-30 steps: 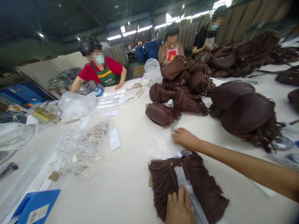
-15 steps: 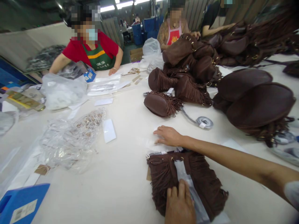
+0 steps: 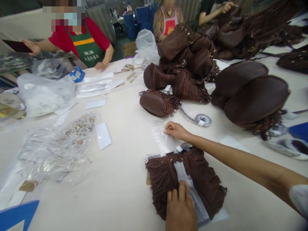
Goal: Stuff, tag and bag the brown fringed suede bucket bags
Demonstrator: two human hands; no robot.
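A dark brown fringed handbag [image 3: 161,179] lies on the white table in front of me, with a strip of pale plastic wrap [image 3: 192,186] down its middle. My left hand [image 3: 181,205] rests flat on the bag and this strip, fingers stretched out. Beyond the bag's top edge, my right hand [image 3: 176,131] pinches a thin clear plastic bag [image 3: 161,139] that lies on the table. Grey wrapped straps show along the handbag's top. A brown tag [image 3: 148,179] sticks out at its left side.
Brown fringed bags [image 3: 183,67] are heaped at the back right, beside a coiled wrapped strap [image 3: 203,120]. Clear plastic with stringed tags [image 3: 62,147] lies on the left. Across the table, a co-worker in a green apron [image 3: 84,48] holds a dark flat object [image 3: 18,46].
My right hand's fingers have closed in a pinch on the clear plastic bag. My left hand stays on the handbag. The view has shifted right, and the co-worker now holds up a dark flat object.
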